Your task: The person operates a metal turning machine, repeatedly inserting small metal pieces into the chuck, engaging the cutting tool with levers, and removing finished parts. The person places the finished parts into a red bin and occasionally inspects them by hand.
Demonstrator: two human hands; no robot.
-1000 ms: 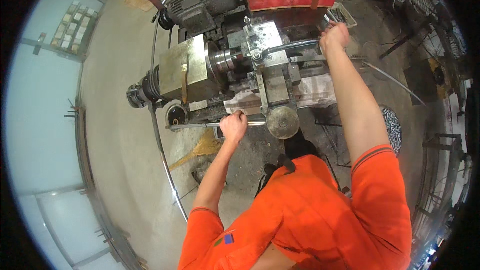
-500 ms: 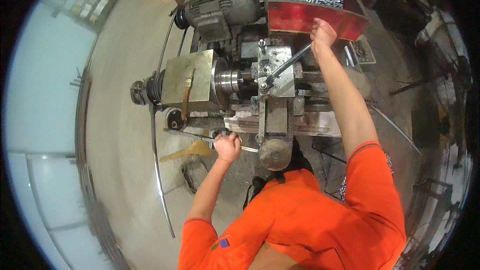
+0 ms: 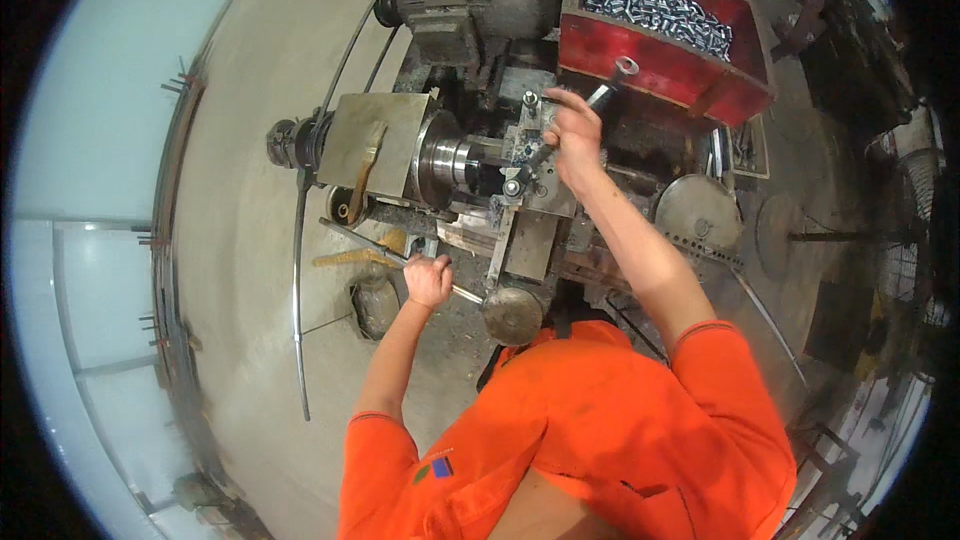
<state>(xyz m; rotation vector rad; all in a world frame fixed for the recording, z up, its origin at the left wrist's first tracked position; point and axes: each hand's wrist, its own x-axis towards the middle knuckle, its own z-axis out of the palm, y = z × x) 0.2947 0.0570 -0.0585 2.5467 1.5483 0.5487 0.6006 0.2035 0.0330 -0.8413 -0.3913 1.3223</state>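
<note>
My left hand (image 3: pixel 429 280) is closed around a long metal lever (image 3: pixel 467 294) whose inner end meets the round metal disc (image 3: pixel 512 316) at the front of a lathe. My right hand (image 3: pixel 573 143) grips the middle of a dark wrench (image 3: pixel 603 96). The wrench's ring end points up and right, toward the red box. Its lower end sits at a bolt (image 3: pixel 513 188) on the tool post (image 3: pixel 548 185). Left of the post is the round metal chuck (image 3: pixel 440 162). The fingers of my right hand partly cover the wrench and the post.
Behind the post stands a red box (image 3: pixel 640 65) full of small shiny metal pieces (image 3: pixel 665 15). An electric motor (image 3: pixel 470 5) is at its left. A brush (image 3: pixel 366 175) lies on the headstock cover (image 3: pixel 345 140). A long metal bar (image 3: pixel 299 310) stretches along the left.
My right hand has slid from the wrench's far end down to its middle, baring the ring end. My left hand keeps its grip on the lever. The whole view has turned somewhat.
</note>
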